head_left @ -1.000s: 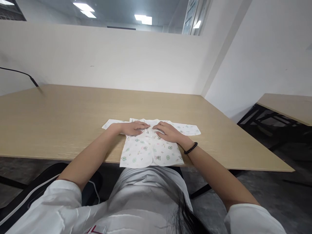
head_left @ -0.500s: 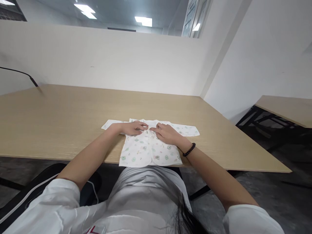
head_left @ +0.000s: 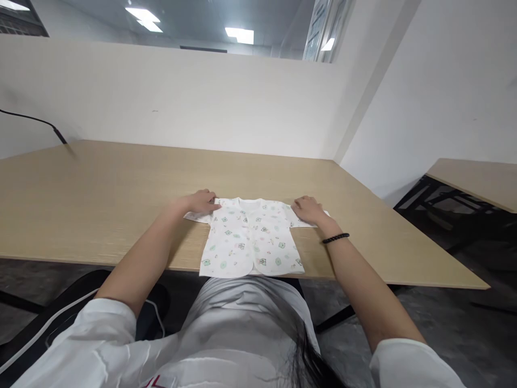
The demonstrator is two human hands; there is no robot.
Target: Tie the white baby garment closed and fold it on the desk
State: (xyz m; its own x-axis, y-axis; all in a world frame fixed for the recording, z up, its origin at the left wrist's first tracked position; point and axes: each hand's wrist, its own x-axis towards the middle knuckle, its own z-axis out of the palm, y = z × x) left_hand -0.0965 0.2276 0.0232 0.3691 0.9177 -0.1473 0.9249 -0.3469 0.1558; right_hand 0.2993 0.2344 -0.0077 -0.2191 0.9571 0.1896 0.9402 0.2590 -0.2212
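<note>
A small white baby shirt (head_left: 252, 237) with a green and brown animal print lies spread on the table, front side up, its neckline away from me. Its hem reaches the table's near edge. My left hand (head_left: 201, 201) rests at the left shoulder and covers part of that sleeve; its fingers are apart and stretched toward the cloth. Over the right sleeve lies my right hand (head_left: 307, 209), palm down, fingers loosely bent on the fabric. Neither hand grips the shirt. Both sleeves are partly hidden beneath the hands.
The light wooden table (head_left: 133, 178) runs back to a white wall (head_left: 202, 102) with a window above. A black cable-like rod (head_left: 60, 134) stands at the far left. On the right is another table (head_left: 476, 180) with black legs.
My hands have moved apart from the shirt's upper middle, the left one out to the left shoulder, the right one out to the right sleeve. The shirt front and neckline now show uncovered.
</note>
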